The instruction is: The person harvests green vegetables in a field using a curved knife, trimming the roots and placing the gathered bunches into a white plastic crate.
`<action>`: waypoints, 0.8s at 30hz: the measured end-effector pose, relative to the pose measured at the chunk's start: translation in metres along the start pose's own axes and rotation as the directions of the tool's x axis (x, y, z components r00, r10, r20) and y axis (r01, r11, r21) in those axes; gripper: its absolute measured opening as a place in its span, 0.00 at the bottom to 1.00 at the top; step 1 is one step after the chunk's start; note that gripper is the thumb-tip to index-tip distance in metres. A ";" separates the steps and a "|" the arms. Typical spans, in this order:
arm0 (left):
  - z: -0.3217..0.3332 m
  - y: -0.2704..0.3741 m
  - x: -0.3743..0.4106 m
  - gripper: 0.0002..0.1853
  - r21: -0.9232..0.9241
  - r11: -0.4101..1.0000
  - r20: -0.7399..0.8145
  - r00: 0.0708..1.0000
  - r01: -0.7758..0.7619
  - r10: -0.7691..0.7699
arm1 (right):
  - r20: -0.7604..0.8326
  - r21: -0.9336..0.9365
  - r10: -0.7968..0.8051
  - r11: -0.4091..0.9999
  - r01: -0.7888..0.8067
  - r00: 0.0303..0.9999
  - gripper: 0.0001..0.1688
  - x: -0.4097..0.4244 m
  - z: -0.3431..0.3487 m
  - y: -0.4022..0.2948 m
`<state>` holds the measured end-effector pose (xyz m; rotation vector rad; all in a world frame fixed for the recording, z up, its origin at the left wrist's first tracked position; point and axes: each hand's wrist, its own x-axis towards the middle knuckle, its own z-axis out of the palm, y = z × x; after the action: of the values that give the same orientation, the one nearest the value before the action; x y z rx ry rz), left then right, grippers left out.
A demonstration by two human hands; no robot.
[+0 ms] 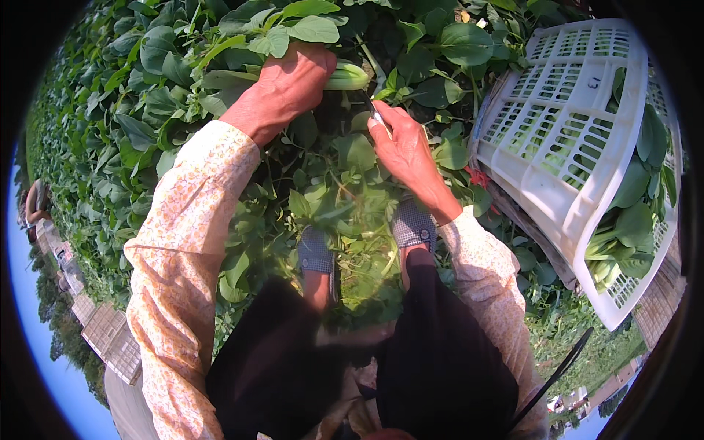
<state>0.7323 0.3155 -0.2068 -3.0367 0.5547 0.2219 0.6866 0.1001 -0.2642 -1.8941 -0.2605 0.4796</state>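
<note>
My left hand [297, 82] is closed around a head of bok choy and holds it sideways. Its pale green stalk base [347, 76] sticks out to the right of my fist, while leaves spread out on the left. In my right hand [404, 140] is a small knife [377, 114] with a pale handle. The dark blade points up toward the stalk base; whether it touches the stalk I cannot tell. Around both hands grow leafy green plants [352, 154], which partly hide the soil.
On my right a white plastic crate [572, 181] with slotted walls stands tilted on a wooden support [528, 225], with cut bok choy [632, 231] inside. Dense greens [137, 104] fill the left. My feet in checked shoes [413, 224] stand among weeds. Other crates [107, 335] sit far left.
</note>
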 end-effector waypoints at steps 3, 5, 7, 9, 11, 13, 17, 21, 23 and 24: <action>0.020 -0.027 0.000 0.06 0.298 0.950 -0.059 0.992 -0.087 0.109 | -0.038 -0.217 -0.178 0.962 0.166 0.983 0.17 0.025 0.011 0.005; 0.042 -0.044 -0.015 0.10 0.228 0.973 -0.128 0.989 -0.037 0.068 | -0.035 -0.317 -0.307 0.906 0.281 0.951 0.14 0.043 0.023 0.009; 0.045 -0.033 -0.025 0.09 0.332 0.939 -0.099 0.994 0.085 -0.055 | -0.049 -0.297 -0.179 0.942 0.157 0.983 0.11 0.056 0.024 0.029; 0.058 -0.048 -0.044 0.14 0.357 0.931 -0.223 0.975 0.075 0.007 | -0.025 -0.175 0.115 0.978 -0.117 0.993 0.12 0.059 0.022 0.026; 0.067 -0.060 -0.066 0.18 0.386 0.921 -0.279 0.959 0.062 0.053 | -0.077 -0.079 0.025 0.996 -0.031 0.997 0.14 0.046 0.031 0.014; 0.060 -0.050 -0.072 0.23 0.357 0.932 -0.133 0.991 0.070 -0.024 | -0.170 -0.052 -0.285 0.958 0.281 0.943 0.15 0.042 0.043 0.016; 0.064 -0.047 -0.071 0.24 0.383 0.920 -0.160 0.987 0.084 -0.023 | -0.180 0.029 -0.037 0.999 0.043 0.983 0.10 0.087 0.063 0.020; 0.064 -0.050 -0.076 0.25 0.321 0.944 -0.153 0.988 0.070 -0.022 | -0.114 -0.014 -0.076 0.997 0.075 0.991 0.10 0.098 0.071 0.039; 0.061 -0.046 -0.077 0.25 0.319 0.942 -0.103 0.992 0.099 -0.069 | -0.067 -0.024 -0.061 0.998 0.060 0.996 0.11 0.105 0.071 0.041; 0.062 -0.046 -0.074 0.25 0.314 0.945 -0.116 0.991 0.096 -0.062 | -0.089 -0.127 -0.109 0.987 0.097 0.990 0.12 0.109 0.068 0.039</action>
<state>0.6714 0.3884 -0.2562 -2.7573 0.4252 -0.0301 0.7518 0.1872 -0.3437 -2.0058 -0.3292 0.3083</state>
